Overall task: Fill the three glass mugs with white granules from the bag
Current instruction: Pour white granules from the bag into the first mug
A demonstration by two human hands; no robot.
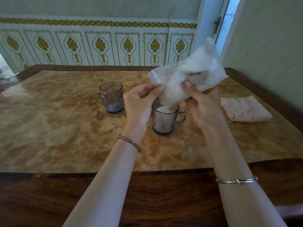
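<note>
Both hands up on the clear plastic bag point(193, 74) of white granules point(165, 109), tilted mouth-down over the near smoked-glass mug point(164, 122). Left hand point(141, 102) pinching the bag's open corner, right hand point(201, 104) curled round its body by the barcode label point(196, 78). Heaped white at the near mug's rim. Far-left mug point(111, 97) showing only a little at the bottom. Third mug mostly hidden behind the left hand. Folded pink cloth point(242, 108) lying right on the marbled table point(65, 128).

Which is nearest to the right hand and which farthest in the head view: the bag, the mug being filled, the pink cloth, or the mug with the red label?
1. Bag: gripped by the right hand.
2. Mug being filled: just left of that hand, below the bag.
3. Pink cloth: to its right, apart.
4. Red-label mug: farthest, beyond the left hand.
</note>
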